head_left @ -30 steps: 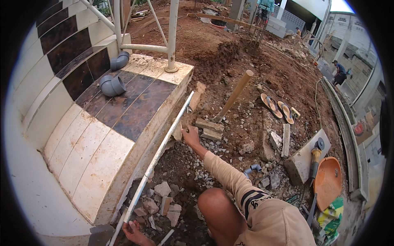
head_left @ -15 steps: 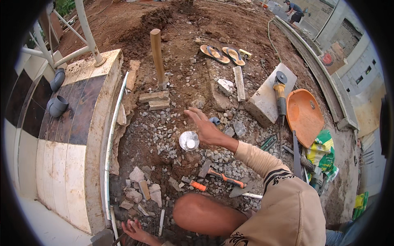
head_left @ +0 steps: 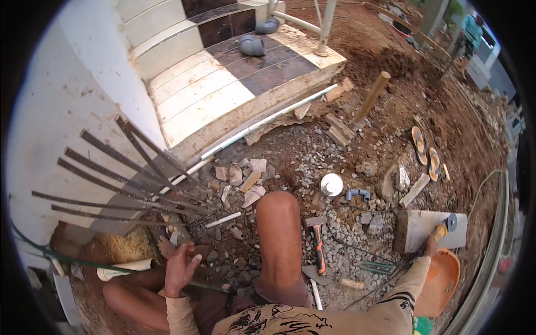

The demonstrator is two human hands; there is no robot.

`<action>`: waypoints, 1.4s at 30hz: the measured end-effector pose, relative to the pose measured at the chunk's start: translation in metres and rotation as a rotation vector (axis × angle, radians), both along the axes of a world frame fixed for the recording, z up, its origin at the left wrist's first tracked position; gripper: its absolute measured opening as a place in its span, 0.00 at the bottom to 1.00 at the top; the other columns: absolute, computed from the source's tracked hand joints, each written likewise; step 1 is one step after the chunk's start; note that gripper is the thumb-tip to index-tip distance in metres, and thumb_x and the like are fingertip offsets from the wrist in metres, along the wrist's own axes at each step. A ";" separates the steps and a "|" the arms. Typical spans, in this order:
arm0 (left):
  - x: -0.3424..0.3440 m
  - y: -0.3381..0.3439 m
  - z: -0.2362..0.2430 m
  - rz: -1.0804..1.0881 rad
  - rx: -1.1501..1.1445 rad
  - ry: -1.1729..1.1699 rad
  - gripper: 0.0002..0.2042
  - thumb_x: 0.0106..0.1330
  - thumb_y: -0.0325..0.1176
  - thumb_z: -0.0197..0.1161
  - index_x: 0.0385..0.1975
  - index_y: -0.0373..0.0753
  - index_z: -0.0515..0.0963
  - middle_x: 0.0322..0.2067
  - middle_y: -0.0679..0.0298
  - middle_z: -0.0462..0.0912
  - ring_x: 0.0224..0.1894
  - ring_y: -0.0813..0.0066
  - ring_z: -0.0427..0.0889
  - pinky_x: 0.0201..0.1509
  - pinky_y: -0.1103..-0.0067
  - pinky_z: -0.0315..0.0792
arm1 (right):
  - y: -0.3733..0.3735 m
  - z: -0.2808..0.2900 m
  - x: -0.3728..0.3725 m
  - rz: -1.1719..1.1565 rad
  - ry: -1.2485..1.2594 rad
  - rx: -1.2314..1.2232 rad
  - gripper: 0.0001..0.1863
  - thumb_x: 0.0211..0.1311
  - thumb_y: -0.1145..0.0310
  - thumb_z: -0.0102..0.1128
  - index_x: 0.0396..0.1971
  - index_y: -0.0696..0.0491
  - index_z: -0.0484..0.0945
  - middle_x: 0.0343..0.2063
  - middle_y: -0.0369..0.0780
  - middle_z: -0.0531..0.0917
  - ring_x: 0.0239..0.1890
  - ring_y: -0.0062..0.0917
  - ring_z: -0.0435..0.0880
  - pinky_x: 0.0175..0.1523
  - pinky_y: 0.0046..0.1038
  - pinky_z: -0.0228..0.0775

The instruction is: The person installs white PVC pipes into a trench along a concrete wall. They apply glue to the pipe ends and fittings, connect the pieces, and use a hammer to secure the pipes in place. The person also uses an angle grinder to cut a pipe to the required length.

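I am squatting on rubble, my bare knee (head_left: 279,223) in the middle. My left hand (head_left: 181,267) rests by my foot (head_left: 167,245) at the base of several rusty rebar rods (head_left: 128,173), fingers apart and holding nothing. My right arm stretches out to the right, and my right hand (head_left: 430,246) is closed around the handle end of a yellow angle grinder (head_left: 443,228). The grinder lies on a grey concrete slab (head_left: 416,229).
An orange-handled hammer (head_left: 318,245), a white round cap (head_left: 331,184) and a grey pipe elbow (head_left: 357,194) lie on the gravel. A white pipe (head_left: 268,120) runs along the tiled step (head_left: 223,84). A wooden stake (head_left: 371,97), sandals (head_left: 424,151) and an orange basin (head_left: 442,279) are to the right.
My right hand left the spot by the white cap and went right to the grinder on the slab. My left hand came up from the rubble to beside my foot. The view swung left.
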State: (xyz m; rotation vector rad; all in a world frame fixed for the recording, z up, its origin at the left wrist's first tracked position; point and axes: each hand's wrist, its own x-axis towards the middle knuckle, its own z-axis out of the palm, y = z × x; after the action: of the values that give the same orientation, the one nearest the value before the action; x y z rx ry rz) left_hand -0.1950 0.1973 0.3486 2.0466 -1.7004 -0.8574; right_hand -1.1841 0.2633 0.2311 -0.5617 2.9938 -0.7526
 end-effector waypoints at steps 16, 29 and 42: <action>0.004 0.092 0.082 0.007 -0.242 0.054 0.23 0.72 0.45 0.66 0.57 0.34 0.79 0.48 0.50 0.87 0.52 0.51 0.86 0.54 0.63 0.78 | -0.094 0.084 0.223 0.360 -0.824 -0.940 0.08 0.66 0.59 0.60 0.35 0.48 0.76 0.28 0.35 0.78 0.30 0.26 0.81 0.41 0.32 0.76; 0.065 0.152 0.101 0.092 -0.674 0.751 0.18 0.71 0.32 0.72 0.55 0.29 0.80 0.48 0.53 0.89 0.55 0.64 0.87 0.65 0.68 0.76 | -0.219 0.368 0.540 1.043 -0.579 -1.312 0.31 0.55 0.66 0.83 0.55 0.58 0.77 0.39 0.38 0.84 0.38 0.23 0.85 0.43 0.29 0.79; 0.094 0.182 0.100 -0.064 -0.948 1.316 0.32 0.74 0.48 0.68 0.70 0.35 0.68 0.62 0.46 0.78 0.63 0.53 0.80 0.69 0.56 0.77 | -0.194 0.415 0.674 1.079 -0.703 -1.291 0.14 0.64 0.67 0.71 0.40 0.62 0.80 0.31 0.44 0.87 0.30 0.31 0.89 0.35 0.33 0.84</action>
State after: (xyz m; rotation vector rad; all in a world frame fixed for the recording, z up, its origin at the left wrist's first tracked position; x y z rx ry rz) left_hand -0.1014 0.3790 0.4490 0.4962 -0.9983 -0.8319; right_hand -0.5105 0.0688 0.6456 -1.2823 0.9683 -1.9456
